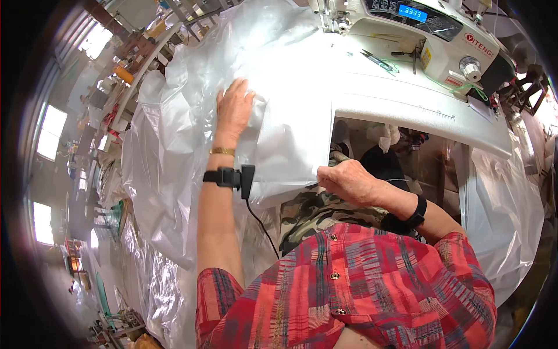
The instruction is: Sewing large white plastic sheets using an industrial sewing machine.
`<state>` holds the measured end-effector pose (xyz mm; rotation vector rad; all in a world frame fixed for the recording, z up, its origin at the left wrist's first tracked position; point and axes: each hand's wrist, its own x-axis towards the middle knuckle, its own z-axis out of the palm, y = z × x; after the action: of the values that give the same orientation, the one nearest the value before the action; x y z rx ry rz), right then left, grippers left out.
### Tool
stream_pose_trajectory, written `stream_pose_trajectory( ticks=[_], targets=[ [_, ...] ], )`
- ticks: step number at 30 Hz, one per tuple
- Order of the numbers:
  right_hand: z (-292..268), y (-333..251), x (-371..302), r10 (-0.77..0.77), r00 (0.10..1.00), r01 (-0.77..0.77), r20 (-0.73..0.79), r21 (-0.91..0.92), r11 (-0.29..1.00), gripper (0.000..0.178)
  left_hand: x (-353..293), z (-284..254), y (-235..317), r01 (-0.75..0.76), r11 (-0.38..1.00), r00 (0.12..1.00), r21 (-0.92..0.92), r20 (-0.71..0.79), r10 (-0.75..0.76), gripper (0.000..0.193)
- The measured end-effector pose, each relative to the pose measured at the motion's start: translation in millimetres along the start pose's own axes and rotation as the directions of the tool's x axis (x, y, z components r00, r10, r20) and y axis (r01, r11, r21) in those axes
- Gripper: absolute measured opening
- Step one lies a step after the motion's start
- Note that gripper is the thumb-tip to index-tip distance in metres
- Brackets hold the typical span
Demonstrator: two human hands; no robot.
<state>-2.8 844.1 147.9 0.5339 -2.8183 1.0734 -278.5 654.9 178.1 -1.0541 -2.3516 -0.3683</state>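
A large sheet of translucent white plastic film (pixel 296 131) covers the left part of the sewing table and hangs over its front edge. My left hand (pixel 234 110) lies on the film with its fingers stretched out. To the right, my right hand (pixel 347 179) pinches the near right corner of the film between closed fingers, above my lap. Beyond both hands, the sewing machine (pixel 424 35) stands at the back right. Its needle and presser foot area (pixel 343 23) is at the far edge of the film.
Thread snips (pixel 378 60) and a small dark tool (pixel 407 54) lie on the white machine bed (pixel 395 96). More plastic film (pixel 500 215) hangs at the right. A cable (pixel 261 224) runs from my left wrist strap. Cluttered shelving (pixel 131 75) stands at the far left.
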Motion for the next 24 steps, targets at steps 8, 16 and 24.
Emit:
stream_pose_trajectory(
  ticks=[8,16,24],
  targets=[
    [8,-6,-4,-0.148,0.98,0.14,-0.133,-0.069,0.988,0.008,-58,-56,159,-0.145,0.934,0.964,-0.325,0.165,0.207,0.048],
    [11,-6,-3,-0.241,0.948,0.219,-0.209,-0.125,0.968,0.012,-82,-31,151,0.068,0.985,0.991,-0.161,0.127,-0.048,0.025],
    [12,-6,-4,-0.251,0.943,0.225,-0.22,-0.14,0.964,0.012,-77,-57,147,-0.011,0.995,0.997,-0.099,0.079,0.018,0.005]
  ],
)
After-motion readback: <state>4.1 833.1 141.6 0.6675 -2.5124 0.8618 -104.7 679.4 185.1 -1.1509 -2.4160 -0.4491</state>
